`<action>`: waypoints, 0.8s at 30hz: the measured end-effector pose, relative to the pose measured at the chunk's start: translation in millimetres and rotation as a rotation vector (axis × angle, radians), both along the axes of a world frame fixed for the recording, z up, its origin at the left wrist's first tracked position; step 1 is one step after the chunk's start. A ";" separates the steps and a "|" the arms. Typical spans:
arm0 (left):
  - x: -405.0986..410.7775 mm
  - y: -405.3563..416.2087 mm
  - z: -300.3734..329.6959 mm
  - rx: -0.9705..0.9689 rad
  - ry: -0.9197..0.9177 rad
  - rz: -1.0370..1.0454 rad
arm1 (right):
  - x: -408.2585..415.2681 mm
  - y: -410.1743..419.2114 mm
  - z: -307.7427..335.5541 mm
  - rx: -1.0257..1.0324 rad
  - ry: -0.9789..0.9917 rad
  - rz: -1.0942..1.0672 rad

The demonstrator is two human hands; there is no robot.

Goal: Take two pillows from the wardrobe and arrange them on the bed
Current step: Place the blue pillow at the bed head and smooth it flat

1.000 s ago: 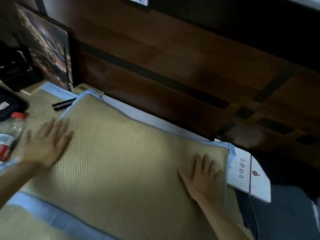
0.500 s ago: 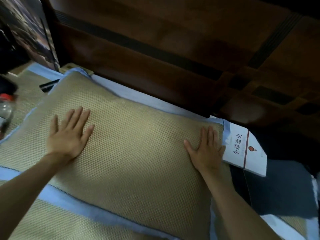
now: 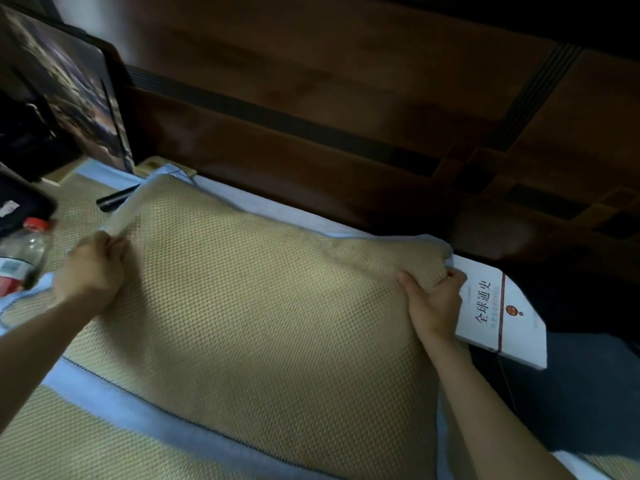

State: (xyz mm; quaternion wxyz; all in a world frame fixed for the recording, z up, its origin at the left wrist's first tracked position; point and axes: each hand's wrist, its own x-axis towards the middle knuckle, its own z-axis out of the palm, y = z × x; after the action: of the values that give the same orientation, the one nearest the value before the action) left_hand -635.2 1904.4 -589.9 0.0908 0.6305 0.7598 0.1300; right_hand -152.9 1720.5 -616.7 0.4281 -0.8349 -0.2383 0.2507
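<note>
Woven tan mesh covers the blue-edged pillow (image 3: 263, 313) lying on the mat-covered bed (image 3: 52, 441) before you. Your left hand (image 3: 90, 268) pinches its left edge; your right hand (image 3: 433, 303) grips its right corner, fingertips hidden underneath. Beside that corner lies a white book (image 3: 502, 317). A clear red-capped bottle (image 3: 20, 258), contents unclear, is cut off at left. Beyond stands the dark wooden headboard (image 3: 311, 133).

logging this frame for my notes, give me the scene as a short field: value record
setting: bed with woven mat, against a dark wooden headboard
pillow: tan woven cover, lying flat near the headboard
left hand: gripping the pillow's left edge
right hand: gripping the pillow's right corner
book: white, just right of the pillow
bottle: clear, red cap, far left
pen: dark, beyond the pillow's left corner
</note>
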 end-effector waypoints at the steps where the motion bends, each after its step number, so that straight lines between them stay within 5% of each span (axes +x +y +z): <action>1: 0.9 5.9 4.1 0.052 -0.051 -0.001 | 1.0 5.6 3.4 0.059 -0.023 -0.002; 4: 4.5 30.9 12.2 0.156 -0.101 0.014 | 9.5 25.8 11.2 0.149 -0.134 -0.001; 7: 28.9 55.7 17.0 0.020 -0.090 0.110 | 15.3 40.7 17.2 -0.176 -0.289 0.085; 9: 74.0 41.0 18.8 -0.067 0.054 -0.035 | -0.4 37.0 21.0 -0.339 -0.508 0.256; 11: 136.0 -7.1 12.9 -0.083 0.163 -0.369 | -34.3 22.0 17.4 -0.280 -0.664 0.541; 13: 189.4 -74.5 -2.7 -0.268 0.226 -0.580 | -67.7 -3.6 5.9 -0.305 -0.603 0.782; 18: 200.3 -137.9 -17.3 -0.413 0.302 -0.539 | -52.9 -30.1 10.8 -0.537 -0.487 0.896; 24: 216.4 -228.9 49.4 -0.394 0.182 -0.590 | -25.4 -129.2 68.5 -0.320 -0.441 0.916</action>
State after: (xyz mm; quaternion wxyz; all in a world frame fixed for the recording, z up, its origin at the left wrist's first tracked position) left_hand -418.8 1675.4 -540.6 0.1762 0.8021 0.5605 -0.1074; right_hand -178.4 1591.3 -548.2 0.0819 -0.7330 -0.6217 0.2637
